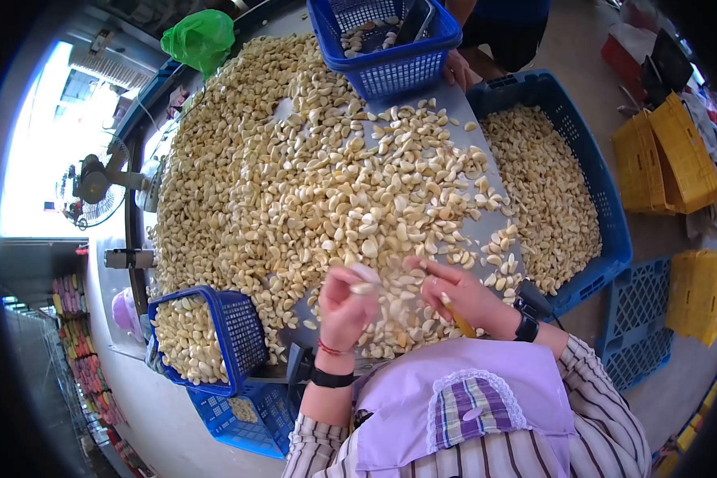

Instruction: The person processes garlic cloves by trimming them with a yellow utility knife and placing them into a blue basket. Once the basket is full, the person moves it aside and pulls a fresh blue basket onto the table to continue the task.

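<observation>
Pale peeled cloves (295, 183), like garlic, lie in a wide heap on a metal table (486, 227). Low over the near edge of the heap, my left hand (347, 307) is closed with pale cloves between thumb and fingers. My right hand (458, 296) is to its right, index finger pointing toward the heap, the other fingers curled round a yellow-handled tool (460, 322); the tool's far end is hidden or too small to tell. Loose cloves lie between the two hands.
A blue basket of cloves (251, 331) stands at the near left. Another blue basket (398, 68) sits at the far edge beside a person's hand (457, 70). A large blue crate (609, 203) of cloves is at right, yellow crates (697, 151) beyond. A fan (95, 182) stands left.
</observation>
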### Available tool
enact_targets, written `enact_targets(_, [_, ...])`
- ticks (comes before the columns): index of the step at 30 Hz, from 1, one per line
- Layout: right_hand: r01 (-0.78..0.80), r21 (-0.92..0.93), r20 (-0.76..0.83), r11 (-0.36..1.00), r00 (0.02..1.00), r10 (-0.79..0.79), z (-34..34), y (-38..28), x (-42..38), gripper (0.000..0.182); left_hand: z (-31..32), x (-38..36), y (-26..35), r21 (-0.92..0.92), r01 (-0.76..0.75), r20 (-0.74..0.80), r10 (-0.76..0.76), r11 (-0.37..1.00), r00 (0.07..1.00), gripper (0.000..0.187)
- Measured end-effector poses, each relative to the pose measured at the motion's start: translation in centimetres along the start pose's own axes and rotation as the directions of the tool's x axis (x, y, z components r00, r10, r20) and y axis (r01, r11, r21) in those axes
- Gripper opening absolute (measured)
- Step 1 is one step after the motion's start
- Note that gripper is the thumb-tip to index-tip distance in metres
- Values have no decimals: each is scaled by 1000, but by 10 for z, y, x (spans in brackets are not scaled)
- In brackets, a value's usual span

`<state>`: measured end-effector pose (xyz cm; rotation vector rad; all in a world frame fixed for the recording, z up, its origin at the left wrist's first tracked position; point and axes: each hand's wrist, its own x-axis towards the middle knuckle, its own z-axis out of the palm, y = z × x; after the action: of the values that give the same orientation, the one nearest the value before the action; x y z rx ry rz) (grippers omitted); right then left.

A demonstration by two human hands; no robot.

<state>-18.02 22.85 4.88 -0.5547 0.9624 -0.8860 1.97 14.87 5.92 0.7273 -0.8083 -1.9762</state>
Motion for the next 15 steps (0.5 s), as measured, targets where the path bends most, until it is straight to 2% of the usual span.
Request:
enact_targets(1, [37,72,-24,997,999,-35,-5,3,2,48,-5,3,5,1,1,0,-1,1000,1000,24])
enact_targets(3, [69,150,-50,986,997,-62,-8,3,2,47,-16,12,16,-320,-69,-145,23,945,989,18])
enact_targets(4, [66,152,-83,986,995,-54,-7,-2,0,47,-24,16,19,-318,-68,-149,21,946,989,18])
enact_targets(5, [66,151,-116,986,992,-49,-6,-5,-1,47,-35,23,18,408,-55,-203,149,911,968,15])
enact_targets(6, [65,151,-113,986,992,-48,-7,-3,0,47,-45,27,14,916,34,-157,279,399,947,16])
enact_targets(7, [74,140,-96,987,994,-61,-8,0,2,47,-56,31,5,917,33,-156,282,397,947,16])
enact_targets(8, [81,131,-79,988,994,-72,-8,2,3,48,-67,34,-5,995,-49,19,329,84,944,17])
enact_targets(9, [81,133,-77,988,995,-71,-6,2,2,48,-75,35,-13,963,-123,198,317,-240,928,19])
enact_targets(10, [85,52,-83,995,993,-81,-4,2,1,49,-73,35,-13,991,-69,100,300,-112,949,17])
enact_targets(11, [88,-29,-94,996,991,-91,-3,2,1,50,-71,36,-9,991,-73,104,295,-116,950,17])
enact_targets(12, [85,-23,-98,996,991,-87,-1,1,-1,50,-69,33,-5,939,132,-196,180,319,964,17])
enact_targets(13, [97,-107,-101,990,989,-108,1,-1,-2,51,-65,31,-1,668,342,-418,-47,660,907,17])
enact_targets(14, [108,-190,-103,976,986,-129,1,-3,-2,52,-63,30,-1,668,345,-418,-51,659,907,17])
enact_targets(15, [104,-186,-106,977,987,-125,1,0,-1,52,-63,26,-1,616,328,-401,-73,716,913,18])
